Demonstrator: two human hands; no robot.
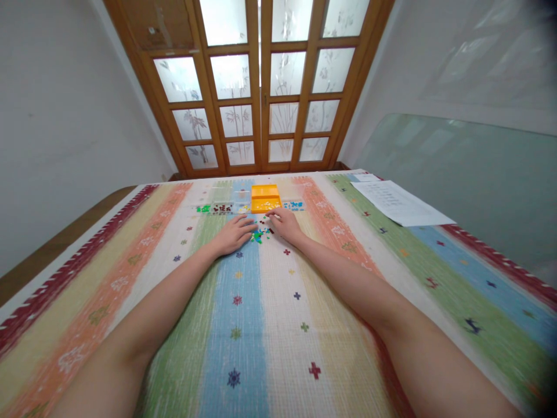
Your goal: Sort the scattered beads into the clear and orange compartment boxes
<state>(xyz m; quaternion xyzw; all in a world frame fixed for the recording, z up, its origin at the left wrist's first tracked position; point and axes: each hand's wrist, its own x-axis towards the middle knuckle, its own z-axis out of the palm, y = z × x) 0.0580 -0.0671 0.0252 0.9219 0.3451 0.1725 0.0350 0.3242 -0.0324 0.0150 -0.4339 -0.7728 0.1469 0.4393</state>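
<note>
A small pile of mixed blue, green and dark red pieces [257, 237] lies loose on the tablecloth. My left hand [235, 234] rests flat at its left side, fingers apart, the fingertips by the pieces. Over the right side of the pile, my right hand [284, 224] has its fingers bent together in a pinch; whatever they hold is too small to make out. Just beyond the hands stands an opened orange-yellow box [266, 191] with white pieces in its near half.
Clear boxes flank the yellow one, holding green pieces [203, 209], dark red pieces [223, 208] and blue pieces [294, 205]. Printed paper sheets [398, 202] lie at the table's right edge. A striped tablecloth [282, 348] covers the table. Glazed wooden doors [264, 133] stand behind it.
</note>
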